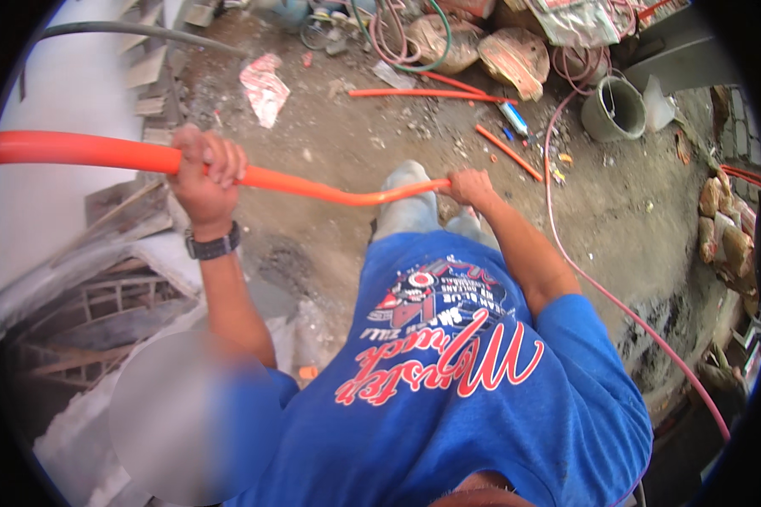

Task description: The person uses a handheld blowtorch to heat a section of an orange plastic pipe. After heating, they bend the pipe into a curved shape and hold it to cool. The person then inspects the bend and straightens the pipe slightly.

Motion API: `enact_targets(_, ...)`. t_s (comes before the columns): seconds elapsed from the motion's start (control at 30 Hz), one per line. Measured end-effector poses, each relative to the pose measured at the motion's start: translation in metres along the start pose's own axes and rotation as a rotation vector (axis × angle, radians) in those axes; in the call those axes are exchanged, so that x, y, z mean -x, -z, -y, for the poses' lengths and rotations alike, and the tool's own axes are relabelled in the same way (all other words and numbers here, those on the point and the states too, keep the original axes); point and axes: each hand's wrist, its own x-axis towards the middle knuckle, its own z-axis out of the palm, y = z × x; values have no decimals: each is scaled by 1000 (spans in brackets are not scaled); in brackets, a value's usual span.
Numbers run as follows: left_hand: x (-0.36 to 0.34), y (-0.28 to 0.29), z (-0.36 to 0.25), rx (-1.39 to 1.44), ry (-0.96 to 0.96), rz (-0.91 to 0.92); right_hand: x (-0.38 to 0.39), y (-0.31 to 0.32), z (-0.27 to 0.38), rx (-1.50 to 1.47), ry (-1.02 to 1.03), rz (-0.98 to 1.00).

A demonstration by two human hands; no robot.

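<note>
A long orange plastic pipe (pixel 292 182) runs across in front of me, from the far left edge to just right of the middle. It has a bend near its right end. My left hand (pixel 206 169), with a dark watch on the wrist, is closed around the thicker-looking left stretch; its fingers are slightly blurred. At the right end, my right hand (pixel 472 187) grips the pipe's tip, above my knee. That hand covers the very end of the pipe.
Loose orange pipes (pixel 431 94) and a blue-and-white tube (pixel 513 119) lie on the dirt floor (pixel 330 135). A pink hose (pixel 588 279) curves down the right. A grey bucket (pixel 614 110) stands among sacks (pixel 516 61). Wooden debris (pixel 101 308) lies at left.
</note>
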Motion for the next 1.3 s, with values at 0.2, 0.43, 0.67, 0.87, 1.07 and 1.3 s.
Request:
enact_targets(0.2,14,13,5,12,15,-90,-1,7,8,73,0,-12)
enact_targets(0.43,51,12,-3,-17,-27,-126,-11,6,0,126,28,-24)
enact_targets(0.67,76,-16,-15,-12,-72,-184,-7,17,0,162,69,20)
enact_targets(0.87,97,5,-1,37,-81,-202,-21,5,-4,220,115,-38)
enact_targets(1.07,118,22,26,179,-47,-540,-82,-39,-12,302,297,-159)
enact_targets(1.3,144,-8,22,-79,9,-553,-43,-40,5,336,71,113)
